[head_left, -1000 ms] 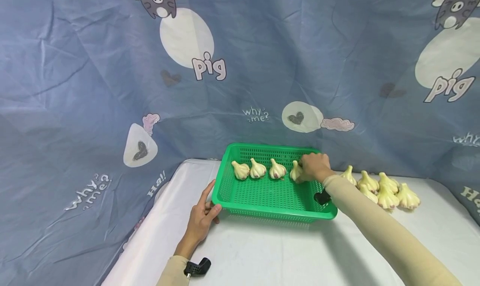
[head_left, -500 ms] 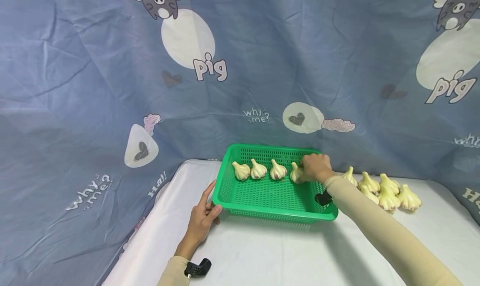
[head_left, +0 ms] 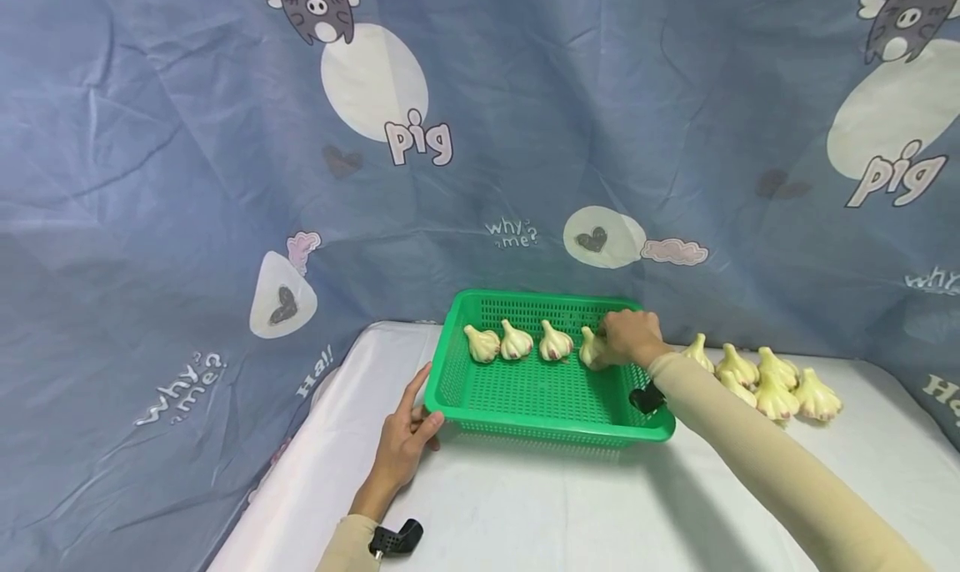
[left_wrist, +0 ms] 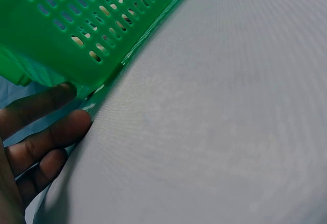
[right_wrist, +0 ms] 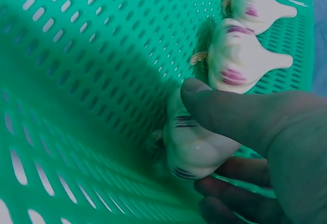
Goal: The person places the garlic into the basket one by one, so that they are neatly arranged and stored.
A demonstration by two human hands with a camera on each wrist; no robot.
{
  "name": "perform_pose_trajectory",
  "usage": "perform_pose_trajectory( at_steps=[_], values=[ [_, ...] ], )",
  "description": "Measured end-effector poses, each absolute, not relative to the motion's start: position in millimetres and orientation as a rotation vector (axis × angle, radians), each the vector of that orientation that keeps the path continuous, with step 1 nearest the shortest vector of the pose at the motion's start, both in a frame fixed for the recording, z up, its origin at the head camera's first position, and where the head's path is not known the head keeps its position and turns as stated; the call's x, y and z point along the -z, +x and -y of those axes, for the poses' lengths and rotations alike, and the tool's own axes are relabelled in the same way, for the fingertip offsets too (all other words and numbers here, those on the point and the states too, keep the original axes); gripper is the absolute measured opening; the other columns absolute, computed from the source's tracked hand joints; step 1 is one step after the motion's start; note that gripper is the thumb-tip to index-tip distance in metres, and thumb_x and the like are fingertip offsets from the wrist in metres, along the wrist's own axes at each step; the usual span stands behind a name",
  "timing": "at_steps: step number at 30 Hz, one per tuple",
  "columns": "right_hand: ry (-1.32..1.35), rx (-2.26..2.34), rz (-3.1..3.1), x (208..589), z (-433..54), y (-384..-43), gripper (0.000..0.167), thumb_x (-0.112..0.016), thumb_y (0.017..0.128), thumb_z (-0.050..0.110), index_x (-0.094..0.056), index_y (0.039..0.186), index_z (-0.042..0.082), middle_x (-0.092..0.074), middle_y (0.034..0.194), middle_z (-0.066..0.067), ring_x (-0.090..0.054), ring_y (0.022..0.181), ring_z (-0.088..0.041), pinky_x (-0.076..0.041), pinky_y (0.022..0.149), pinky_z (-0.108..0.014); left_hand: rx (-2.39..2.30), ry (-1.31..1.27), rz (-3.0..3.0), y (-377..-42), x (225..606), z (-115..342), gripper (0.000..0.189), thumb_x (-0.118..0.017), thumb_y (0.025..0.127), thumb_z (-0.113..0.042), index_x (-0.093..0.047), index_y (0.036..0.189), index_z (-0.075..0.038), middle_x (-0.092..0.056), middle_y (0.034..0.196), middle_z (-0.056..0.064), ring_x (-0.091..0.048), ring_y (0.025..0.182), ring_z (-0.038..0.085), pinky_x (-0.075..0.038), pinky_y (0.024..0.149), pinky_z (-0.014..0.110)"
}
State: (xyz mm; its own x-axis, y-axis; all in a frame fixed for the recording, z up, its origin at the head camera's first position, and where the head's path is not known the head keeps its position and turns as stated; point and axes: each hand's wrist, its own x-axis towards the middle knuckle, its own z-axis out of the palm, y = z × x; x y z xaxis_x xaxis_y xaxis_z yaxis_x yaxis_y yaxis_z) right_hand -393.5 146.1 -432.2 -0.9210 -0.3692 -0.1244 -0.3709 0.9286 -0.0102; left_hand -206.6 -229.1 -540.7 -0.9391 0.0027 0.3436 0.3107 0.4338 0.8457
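Note:
In the head view a green plastic basket (head_left: pixel 540 426) stands on the white-covered table. Several garlic bulbs form a row along its back, among them one bulb (head_left: pixel 556 341) left of my right hand (head_left: pixel 628 337). That hand reaches down inside the basket's right end and grips the rightmost garlic bulb (right_wrist: pixel 196 147) between thumb and fingers, as the right wrist view shows. Part of this bulb is hidden by the hand. My left hand (head_left: pixel 401 443) lies at the basket's front left corner, its loosely bent fingers (left_wrist: pixel 76 124) touching the outside near the base.
Right of the basket, several more garlic bulbs (head_left: pixel 776 395) sit grouped on the white cloth (head_left: pixel 525 514). Behind the table hangs a blue printed curtain (head_left: pixel 480 138), close to the basket's back rim. The right sleeve (head_left: pixel 757 439) crosses in front of the bulb group's left side.

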Motion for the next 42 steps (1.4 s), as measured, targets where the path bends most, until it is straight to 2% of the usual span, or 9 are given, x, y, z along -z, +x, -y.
perform_pose_trajectory(
  at_steps=[4,7,10,13,22,32,39,42],
  values=[
    [-0.553,0.097,-2.942,428,-149,-391,0.073,-0.091,0.076,0.058,-0.076,0.130,0.012,-0.076,0.119,-0.017,-0.072,0.103,-0.040,-0.057,0.074,-0.055,1.509,-0.267,2.402,-207,542,229,0.074,-0.062,0.102,-0.025,-0.031,0.168,-0.032,-0.073,0.067,0.003,-0.065,0.052,0.012,-0.053,0.054,0.029],
    [-0.536,0.204,-2.932,422,-151,-388,0.079,-0.090,0.079,0.055,-0.071,0.137,0.005,-0.072,0.131,-0.022,-0.070,0.112,-0.044,-0.058,0.078,-0.057,1.507,-0.266,2.405,-208,543,229,0.074,-0.062,0.102,-0.025,-0.031,0.168,-0.032,-0.071,0.064,0.003,-0.065,0.051,0.012,-0.053,0.054,0.029],
    [-0.538,0.269,-2.919,411,-152,-384,0.080,-0.089,0.081,0.052,-0.069,0.139,0.001,-0.068,0.137,-0.025,-0.068,0.118,-0.048,-0.059,0.080,-0.059,1.508,-0.272,2.405,-208,543,228,0.074,-0.062,0.101,-0.024,-0.031,0.168,-0.031,-0.068,0.061,0.003,-0.064,0.051,0.012,-0.053,0.054,0.030],
    [-0.564,0.299,-2.913,400,-154,-381,0.078,-0.088,0.084,0.050,-0.068,0.139,0.000,-0.067,0.139,-0.027,-0.068,0.118,-0.049,-0.060,0.079,-0.060,1.512,-0.275,2.401,-208,544,227,0.074,-0.062,0.101,-0.024,-0.031,0.169,-0.031,-0.066,0.059,0.004,-0.064,0.051,0.012,-0.054,0.053,0.030],
    [-0.625,0.402,-2.942,377,-180,-370,0.075,-0.087,0.084,0.051,-0.070,0.136,0.000,-0.070,0.136,-0.022,-0.067,0.121,-0.049,-0.057,0.089,-0.066,1.528,-0.289,2.395,-210,543,224,0.075,-0.062,0.102,-0.022,-0.030,0.169,-0.030,-0.063,0.057,0.007,-0.064,0.051,0.014,-0.054,0.053,0.031],
    [-0.640,0.431,-2.963,355,-218,-345,0.075,-0.088,0.082,0.053,-0.073,0.132,0.000,-0.074,0.129,-0.022,-0.071,0.113,-0.046,-0.059,0.079,-0.060,1.532,-0.321,2.370,-210,543,225,0.074,-0.062,0.102,-0.019,-0.031,0.169,-0.027,-0.066,0.059,0.004,-0.065,0.051,0.014,-0.053,0.053,0.032],
    [-0.626,0.389,-2.988,355,-250,-327,0.070,-0.089,0.081,0.050,-0.074,0.127,-0.001,-0.076,0.121,-0.024,-0.076,0.098,-0.040,-0.058,0.065,-0.049,1.534,-0.315,2.365,-208,544,227,0.075,-0.062,0.102,-0.018,-0.031,0.169,-0.027,-0.066,0.059,0.006,-0.065,0.051,0.014,-0.056,0.054,0.032],
    [-0.631,0.384,-3.000,361,-263,-320,0.067,-0.090,0.080,0.049,-0.076,0.123,0.000,-0.078,0.117,-0.021,-0.076,0.097,-0.040,-0.058,0.065,-0.051,1.536,-0.314,2.358,-208,542,228,0.075,-0.062,0.102,-0.017,-0.031,0.169,-0.027,-0.065,0.059,0.006,-0.065,0.051,0.015,-0.057,0.054,0.033]
  ],
)
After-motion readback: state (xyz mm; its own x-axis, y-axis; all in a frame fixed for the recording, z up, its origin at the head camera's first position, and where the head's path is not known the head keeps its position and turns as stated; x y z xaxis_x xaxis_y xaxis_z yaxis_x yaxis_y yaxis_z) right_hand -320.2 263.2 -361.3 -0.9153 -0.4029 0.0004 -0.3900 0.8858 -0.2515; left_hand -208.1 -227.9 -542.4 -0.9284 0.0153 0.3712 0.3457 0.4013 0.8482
